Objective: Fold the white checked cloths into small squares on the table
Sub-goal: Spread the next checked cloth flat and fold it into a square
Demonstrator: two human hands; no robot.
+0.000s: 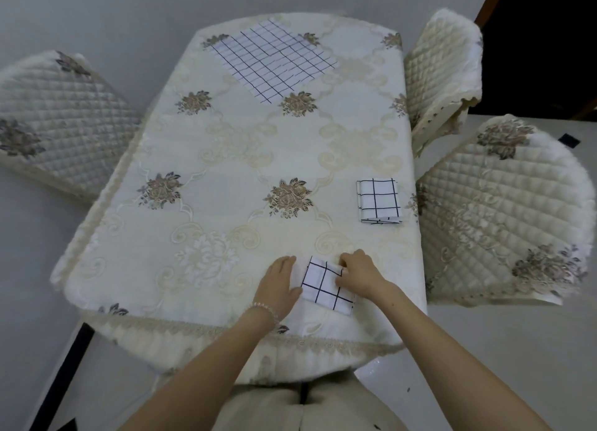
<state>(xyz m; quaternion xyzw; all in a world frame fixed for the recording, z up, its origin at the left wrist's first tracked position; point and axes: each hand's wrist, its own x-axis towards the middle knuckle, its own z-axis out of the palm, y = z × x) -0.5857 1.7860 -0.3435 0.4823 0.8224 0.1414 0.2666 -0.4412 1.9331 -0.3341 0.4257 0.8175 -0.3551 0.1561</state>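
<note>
Near the front edge of the table (226,159), which is covered by a cream embroidered tablecloth (245,204) with floral bouquets, both hands work on a small folded checked cloth (324,285). This cloth is white with thin dark grid lines, already reduced to a compact square, and it lies slightly rotated against the table edge. The left hand (280,280) rests flat and open, palm down, with its fingers stretched forward just beside the cloth's left edge and its thumb touching the cloth's lower left corner; a beaded bracelet (263,311) circles that wrist. The right hand (358,273) has its fingers curled and pinches the cloth's upper right edge, with the heel of the hand lying over its right side. A second folded checked cloth (378,200), also a small square with its layered edges showing at the bottom, sits well apart to the right, close to the table's right edge. At the far end of the table an unfolded checked cloth (274,60) lies spread flat, turned diagonally like a diamond. Quilted cream chair covers flank the table: one chair (58,120) on the left and two chairs (504,210) on the right, each with matching floral embroidery.
</note>
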